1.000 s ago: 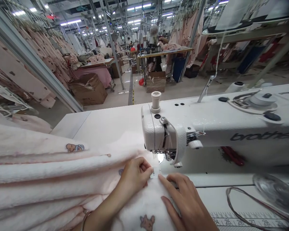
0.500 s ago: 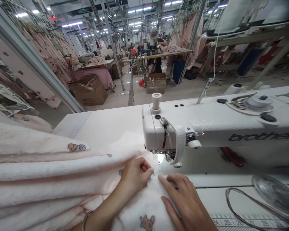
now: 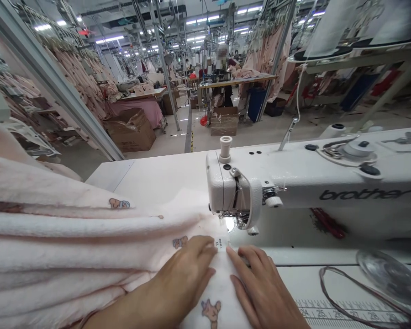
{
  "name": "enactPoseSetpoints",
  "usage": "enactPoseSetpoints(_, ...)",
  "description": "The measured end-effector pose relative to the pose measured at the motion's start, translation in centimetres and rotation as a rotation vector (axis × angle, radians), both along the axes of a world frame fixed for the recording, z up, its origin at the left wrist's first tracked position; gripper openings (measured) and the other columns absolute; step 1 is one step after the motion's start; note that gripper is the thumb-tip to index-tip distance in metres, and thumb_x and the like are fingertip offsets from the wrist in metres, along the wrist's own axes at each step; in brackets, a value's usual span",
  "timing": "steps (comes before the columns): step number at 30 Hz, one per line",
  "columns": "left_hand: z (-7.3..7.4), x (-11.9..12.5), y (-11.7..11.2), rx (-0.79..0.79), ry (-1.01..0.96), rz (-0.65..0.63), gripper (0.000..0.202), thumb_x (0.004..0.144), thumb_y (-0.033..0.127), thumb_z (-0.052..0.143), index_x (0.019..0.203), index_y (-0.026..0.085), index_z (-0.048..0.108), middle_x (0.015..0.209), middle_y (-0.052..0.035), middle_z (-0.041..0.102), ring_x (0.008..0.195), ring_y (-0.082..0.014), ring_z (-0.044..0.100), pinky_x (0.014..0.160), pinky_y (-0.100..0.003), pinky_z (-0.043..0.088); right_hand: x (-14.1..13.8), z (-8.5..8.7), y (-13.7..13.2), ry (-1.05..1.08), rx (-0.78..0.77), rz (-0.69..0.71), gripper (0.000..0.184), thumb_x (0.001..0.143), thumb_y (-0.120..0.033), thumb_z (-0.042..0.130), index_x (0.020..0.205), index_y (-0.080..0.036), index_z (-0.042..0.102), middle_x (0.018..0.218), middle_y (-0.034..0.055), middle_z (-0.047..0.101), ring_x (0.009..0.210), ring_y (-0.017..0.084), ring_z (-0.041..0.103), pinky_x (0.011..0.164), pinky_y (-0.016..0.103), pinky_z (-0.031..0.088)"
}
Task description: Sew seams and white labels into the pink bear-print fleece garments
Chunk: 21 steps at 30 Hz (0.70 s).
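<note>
A small white label (image 3: 221, 244) printed with "XL" lies on the pale pink fleece cloth (image 3: 150, 249), close to the cloth's right edge, just on the person's side of the sewing machine's (image 3: 294, 178) needle area (image 3: 225, 220). The relation that counts is this short line: needle area beyond, label just in front of it, a hand at either side. The label lies flat, and its print runs sideways to the person; fingers cover part of its left side, so which way its long axis points cannot be told. The left hand (image 3: 188, 269) is palm down, fingers loosely bent and slightly blurred, the thumb standing apart from them; its fingertips reach the label's left edge, and no pinch shows, though what lies under them is hidden. From this hand the label lies to the right and slightly ahead. The right hand (image 3: 260, 278) is spread open and grips nothing visible; its index fingertip rests at the label's near right corner, with the thumb on the cloth below. From that fingertip the label lies leftward and a little ahead. Neither hand is clearly nearer, since both meet the label's sides.
</note>
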<state>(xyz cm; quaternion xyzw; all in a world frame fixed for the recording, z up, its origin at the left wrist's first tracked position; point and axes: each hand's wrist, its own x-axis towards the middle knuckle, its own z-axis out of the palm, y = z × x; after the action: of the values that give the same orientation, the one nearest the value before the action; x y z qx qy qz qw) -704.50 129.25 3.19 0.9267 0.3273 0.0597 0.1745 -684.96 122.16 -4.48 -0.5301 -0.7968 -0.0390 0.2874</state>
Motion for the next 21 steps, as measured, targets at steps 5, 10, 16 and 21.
enactPoseSetpoints(5, -2.2, -0.7, -0.2, 0.179, 0.074, -0.275, 0.051, 0.091, 0.022, 0.049, 0.137, 0.005, 0.037, 0.143, -0.0183, 0.04, 0.136, -0.0274, 0.034, 0.109, -0.04, 0.039, -0.1, 0.1, -0.2, 0.015, -0.004, 0.004, 0.041, 0.088, -0.014, 0.044, 0.128, -0.005, 0.047, 0.109, 0.0162, 0.048, 0.103, 0.027, 0.043, 0.08, 0.041, 0.048)
enactPoseSetpoints(10, -3.0, -1.1, 0.4, 0.13, 0.04, -0.265, 0.057, 0.091, 0.025, 0.049, 0.143, 0.011, 0.03, 0.147, -0.0162, 0.034, 0.138, -0.0262, 0.029, 0.109, -0.041, 0.038, 0.0, 0.0, -0.3, 0.008, -0.026, 0.006, 0.043, 0.087, -0.015, 0.045, 0.129, -0.006, 0.046, 0.11, 0.0164, 0.047, 0.103, 0.028, 0.044, 0.079, 0.042, 0.048)
enactPoseSetpoints(16, -3.0, -1.3, 0.3, 0.141, 0.073, -0.27, 0.06, 0.091, 0.025, 0.048, 0.145, 0.01, 0.026, 0.15, -0.0162, 0.027, 0.141, -0.0265, 0.022, 0.111, -0.042, 0.035, 0.0, 0.0, -0.2, -0.023, 0.021, -0.004, 0.042, 0.087, -0.015, 0.044, 0.128, -0.005, 0.048, 0.107, 0.0165, 0.049, 0.101, 0.029, 0.045, 0.075, 0.042, 0.049)
enactPoseSetpoints(21, -2.7, -1.1, 0.3, 0.158, 0.122, -0.282, 0.058, 0.091, 0.024, 0.046, 0.144, 0.01, 0.028, 0.15, -0.0165, 0.027, 0.141, -0.026, 0.022, 0.11, -0.042, 0.036, 0.1, 0.1, -0.1, -0.031, 0.028, -0.01, 0.043, 0.087, -0.014, 0.043, 0.128, -0.004, 0.047, 0.107, 0.0167, 0.048, 0.101, 0.028, 0.045, 0.076, 0.041, 0.049)
